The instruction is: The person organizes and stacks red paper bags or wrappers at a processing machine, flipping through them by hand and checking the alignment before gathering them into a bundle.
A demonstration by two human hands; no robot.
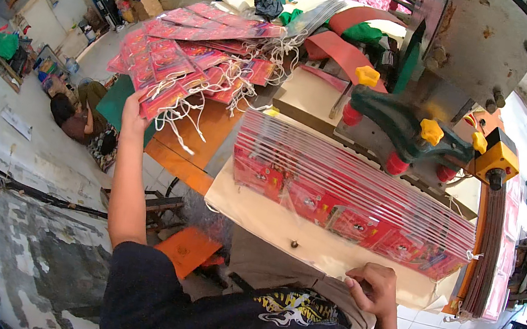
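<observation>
My left hand (135, 113) reaches far out to the left, closed at the corner of a red printed plastic pouch (163, 99). Its fingertips are partly hidden behind the pouch. That pouch belongs to a loose heap of similar pouches (228, 35) with white drawstrings hanging from them. Close to my body, my right hand (373, 288) is curled at the near edge of a cream board (269, 218); what it holds, if anything, is hidden. On this board, a row of overlapping red pouches with clear plastic edges (349, 184) lies spread under the front of a machine.
The machine has a dark green clamp arm (405, 128), yellow knobs (430, 131) and a yellow control box (497, 162). More stacked pouches (487, 245) stand at the right. Another person (82, 120) sits on the floor at left. An orange panel (188, 252) is below the table.
</observation>
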